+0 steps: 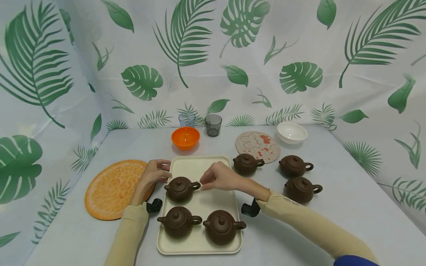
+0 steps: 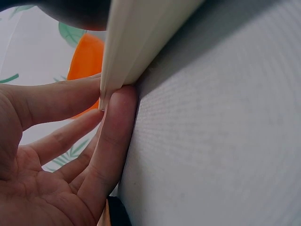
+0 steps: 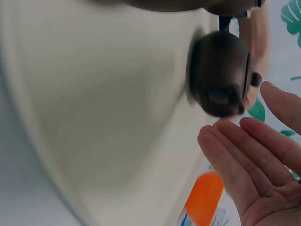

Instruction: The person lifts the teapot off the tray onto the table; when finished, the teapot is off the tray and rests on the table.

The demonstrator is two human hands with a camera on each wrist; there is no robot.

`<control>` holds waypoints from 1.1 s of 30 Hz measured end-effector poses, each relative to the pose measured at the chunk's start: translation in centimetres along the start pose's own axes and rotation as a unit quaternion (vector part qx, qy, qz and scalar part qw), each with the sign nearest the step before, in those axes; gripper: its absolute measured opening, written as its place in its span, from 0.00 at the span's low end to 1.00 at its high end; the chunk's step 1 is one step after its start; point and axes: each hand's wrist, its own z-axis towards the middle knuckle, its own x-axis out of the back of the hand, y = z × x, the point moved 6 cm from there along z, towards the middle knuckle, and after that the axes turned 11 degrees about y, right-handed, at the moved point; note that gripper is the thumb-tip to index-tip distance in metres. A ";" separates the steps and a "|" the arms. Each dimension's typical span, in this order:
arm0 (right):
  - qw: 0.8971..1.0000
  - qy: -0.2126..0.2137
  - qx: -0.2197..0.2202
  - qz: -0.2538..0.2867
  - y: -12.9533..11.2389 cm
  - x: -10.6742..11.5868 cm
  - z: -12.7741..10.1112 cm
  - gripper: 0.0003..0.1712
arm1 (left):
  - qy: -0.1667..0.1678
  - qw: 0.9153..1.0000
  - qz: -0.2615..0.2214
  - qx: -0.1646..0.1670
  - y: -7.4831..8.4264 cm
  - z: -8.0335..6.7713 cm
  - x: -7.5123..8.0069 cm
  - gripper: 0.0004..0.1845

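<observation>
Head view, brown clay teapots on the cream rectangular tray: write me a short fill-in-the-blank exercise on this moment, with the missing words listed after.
1. The cream rectangular tray carries ____ brown clay teapots.
2. The left hand touches the tray's ____ edge.
3. The right hand is beside the handle of the brown clay teapot at the tray's middle, and its fingers are ____.
4. Off the tray, ____ more teapots stand on the table to the right.

Missing words: three; left; open; three
</observation>
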 end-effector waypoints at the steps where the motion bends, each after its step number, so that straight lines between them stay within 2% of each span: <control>1: 1.000 -0.002 -0.001 -0.003 -0.1 -0.2 0.1 0.11 | -0.001 1.000 -0.002 0.001 0.0 0.0 0.0 0.28; 5: 1.000 0.004 -0.016 -0.008 -0.1 -0.6 0.4 0.09 | -0.001 1.000 -0.001 0.004 0.2 -0.1 0.0 0.28; 12: 0.998 0.040 -0.031 -0.023 0.3 -1.0 1.0 0.08 | -0.002 1.000 0.000 0.005 0.5 -0.2 0.1 0.28; 18: 1.000 0.015 -0.008 -0.026 -0.2 -2.0 2.1 0.08 | 0.001 1.000 0.006 0.014 0.3 -0.2 0.0 0.28; 22: 0.999 0.004 -0.013 -0.038 -0.1 -2.5 2.6 0.06 | 0.001 1.000 0.005 0.010 0.4 -0.2 0.0 0.28; 28: 0.999 0.014 -0.026 -0.043 0.0 -2.6 2.8 0.05 | -0.001 1.000 -0.004 0.008 0.3 -0.2 0.0 0.28; 33: 0.998 0.028 -0.015 -0.059 -0.4 -2.5 2.7 0.04 | -0.003 1.000 -0.007 0.005 0.2 -0.3 0.1 0.28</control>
